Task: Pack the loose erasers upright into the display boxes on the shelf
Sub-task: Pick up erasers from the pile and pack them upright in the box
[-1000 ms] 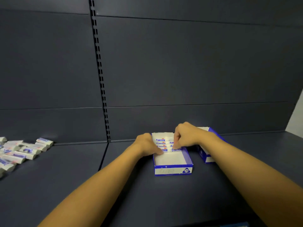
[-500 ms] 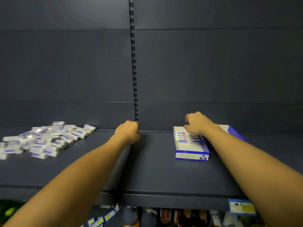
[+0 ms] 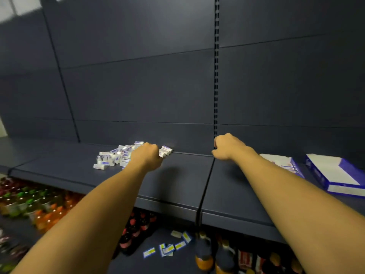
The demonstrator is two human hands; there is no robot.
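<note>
The loose erasers, white with blue sleeves, lie in a heap on the dark shelf against the back wall. My left hand lies on the right part of the heap with its fingers curled down and its fingertips hidden. A few erasers show just right of it. My right hand hovers near the shelf joint, curled, with nothing in it. One blue-and-white display box with upright erasers peeks from behind my right forearm. A second display box stands further right.
The slotted upright runs down the back wall above my right hand. Below the shelf edge, drink bottles fill the lower shelf, and several paper price tags lie loose there.
The view has swung left. My left hand has moved from mid-shelf onto the eraser heap. My right hand has left the display box and come left toward the shelf joint.
</note>
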